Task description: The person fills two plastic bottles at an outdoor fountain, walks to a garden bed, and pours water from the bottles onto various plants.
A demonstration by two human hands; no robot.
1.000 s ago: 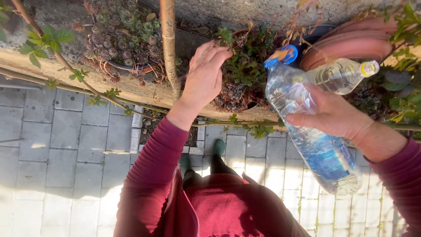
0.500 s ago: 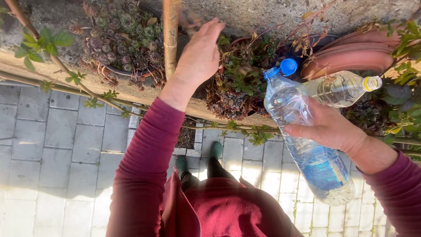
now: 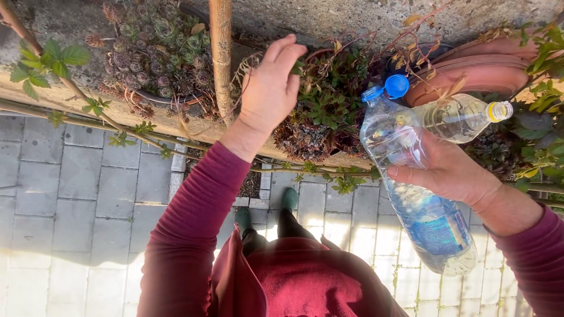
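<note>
My right hand (image 3: 452, 173) grips a large clear water bottle (image 3: 411, 176) with a blue cap, held upright and partly full. A smaller clear bottle (image 3: 464, 117) with a yellow cap lies across behind it; whether the same hand holds it I cannot tell. My left hand (image 3: 267, 88) reaches forward with fingers bent into the leaves of a potted succulent (image 3: 329, 111) on a stone ledge (image 3: 88, 103). Its fingertips touch the plant's left side beside a wooden stake (image 3: 221, 53).
Another pot of rosette succulents (image 3: 158, 47) stands left of the stake. Terracotta pots (image 3: 476, 64) lie on their sides at the right. Thin leafy branches (image 3: 53, 64) cross the ledge. Grey paving (image 3: 76, 194) lies below, with my feet near the wall.
My left hand has moved down and right from the stake into the plant's leaves. The bottles have stayed in roughly the same place.
</note>
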